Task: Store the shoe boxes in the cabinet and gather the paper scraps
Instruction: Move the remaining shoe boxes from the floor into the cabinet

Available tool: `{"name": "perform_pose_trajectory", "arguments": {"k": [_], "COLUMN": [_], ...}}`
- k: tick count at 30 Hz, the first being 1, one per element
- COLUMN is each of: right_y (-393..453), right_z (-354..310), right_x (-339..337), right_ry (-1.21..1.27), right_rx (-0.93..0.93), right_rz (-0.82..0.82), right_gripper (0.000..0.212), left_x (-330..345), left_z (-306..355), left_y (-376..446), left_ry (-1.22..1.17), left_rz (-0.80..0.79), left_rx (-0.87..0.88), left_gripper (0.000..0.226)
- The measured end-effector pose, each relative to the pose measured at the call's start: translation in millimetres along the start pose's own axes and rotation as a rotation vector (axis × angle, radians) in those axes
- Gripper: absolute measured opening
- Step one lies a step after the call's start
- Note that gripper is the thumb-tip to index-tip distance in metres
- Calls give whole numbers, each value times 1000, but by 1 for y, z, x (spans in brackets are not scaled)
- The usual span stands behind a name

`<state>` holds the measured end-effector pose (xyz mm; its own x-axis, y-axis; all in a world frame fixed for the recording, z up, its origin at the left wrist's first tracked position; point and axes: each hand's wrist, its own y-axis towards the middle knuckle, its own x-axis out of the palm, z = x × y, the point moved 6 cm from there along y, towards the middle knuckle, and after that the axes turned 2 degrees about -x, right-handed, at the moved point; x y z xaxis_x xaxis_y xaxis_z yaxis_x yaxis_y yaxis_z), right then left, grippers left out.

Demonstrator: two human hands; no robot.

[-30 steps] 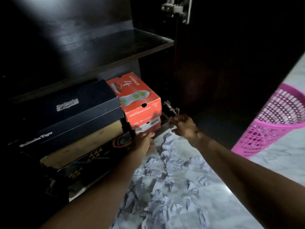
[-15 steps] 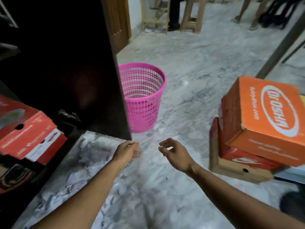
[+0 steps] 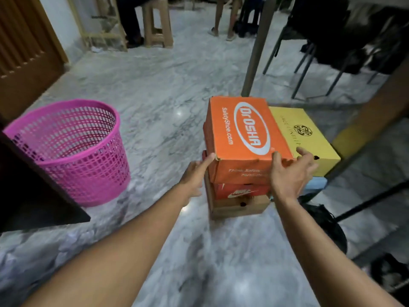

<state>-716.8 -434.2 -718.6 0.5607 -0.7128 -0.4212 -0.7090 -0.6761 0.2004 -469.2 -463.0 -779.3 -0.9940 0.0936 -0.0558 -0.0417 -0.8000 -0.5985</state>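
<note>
Right hand point(image 3: 290, 173): at the near right corner of the orange box point(image 3: 245, 138), thumb on the lid's near edge, fingers spread along its right side; it touches the box with a loose curl, not yet a firm clasp.
Left hand point(image 3: 195, 176): fingers straight, the tips touching the box's near left corner; it holds nothing.
Orange box: top of a stack on the floor point(image 3: 166, 85), lid shut, turned slightly askew on the red box point(image 3: 239, 191) below.
Red box: lies on a brown box point(image 3: 239, 206), the lowest of the stack.
Yellow box point(image 3: 303, 136): just beside the orange box on its right, under a table's edge.
Pink bin point(image 3: 73, 149): upright on the floor, well left of the stack.
Cabinet point(image 3: 28, 196): dark panel at the left edge, touching the bin's near side in view.
Paper scraps point(image 3: 73, 235): blurred pale lumps on the floor by the cabinet's near corner.
</note>
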Motion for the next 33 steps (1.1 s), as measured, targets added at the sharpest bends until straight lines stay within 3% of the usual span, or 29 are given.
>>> {"name": "perform_pose_trajectory", "arguments": {"k": [3, 6, 11, 14, 17, 19, 21, 26, 29, 31, 33], "right_y": [27, 33, 28, 22, 13, 1, -14, -54, -79, -94, -120], "right_z": [20, 30, 35, 40, 37, 30, 20, -8, -22, -36, -70], "right_x": [6, 13, 2, -3, 0, 4, 8, 10, 6, 10, 20], "right_ry": [-94, -85, -28, 65, 189, 233, 303, 497, 551, 514, 501], "right_rx": [204, 237, 237, 299, 396, 448, 466, 441, 425, 354, 232], "right_rz": [-108, -165, -94, -193, -408, -583, -735, -875, -947, -1010, -1088], "right_gripper": [75, 69, 38, 43, 71, 66, 61, 85, 103, 94, 65], "left_x": [26, 34, 15, -9, -36, -54, -70, -116, -152, -181, -206], "left_z": [22, 23, 7, -4, -24, -38, -47, -76, -75, -65, -50], "left_y": [7, 13, 16, 2, -24, -41, -62, -112, -137, -152, -176], "left_ry": [24, 27, -92, -126, -118, -148, -145, -8, -117, -222, -286], "left_rz": [-69, -64, -41, -27, -51, -73, -82, -123, -33, 91, 185], "left_rx": [-16, -12, 48, 75, 79, 79, 104, 114, 152, 209, 301], "left_gripper": [87, 86, 39, 16, 43, 70, 77, 96, 106, 110, 101]}}
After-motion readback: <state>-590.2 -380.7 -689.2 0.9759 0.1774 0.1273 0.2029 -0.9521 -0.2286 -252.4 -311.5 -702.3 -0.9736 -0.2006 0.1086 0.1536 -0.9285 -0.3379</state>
